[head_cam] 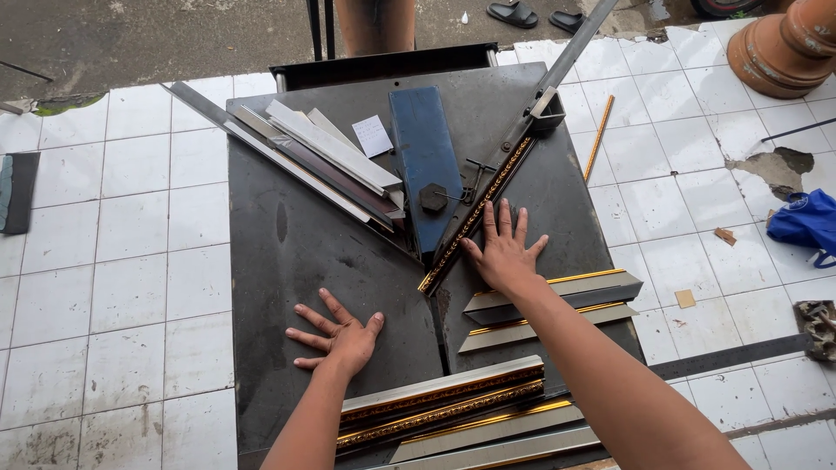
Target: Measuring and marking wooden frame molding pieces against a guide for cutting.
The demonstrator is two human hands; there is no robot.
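Observed from above: a dark metal work table (287,261) stands on a white tiled floor (113,261). The right hand (503,251) lies flat on the table surface just right of centre, fingers spread wide and pointing toward 12 o'clock, gripping nothing; its thumb touches the lower end of a gold-patterned frame moulding strip (475,218). That strip runs diagonally from about 7 o'clock up toward 1 o'clock, seated along a metal guide rail (557,74) that extends past the table's far edge. The left hand (341,338) rests palm down on bare table at about 7 o'clock from the right hand, well apart from it, fingers splayed toward 10 o'clock, holding nothing. A blue steel plate (424,148) lies between the strip and a fan of grey cut mouldings (331,152) at the table's 11 o'clock. A small white paper slip (373,136) sits near those offcuts. At 4 o'clock from the right hand, short mitred pieces with gold edges (557,300) are stacked. At the near edge, 6 o'clock, longer gold-ornamented lengths (440,400) lie side by side. A blue bag (805,222) lies on the floor at 3 o'clock.
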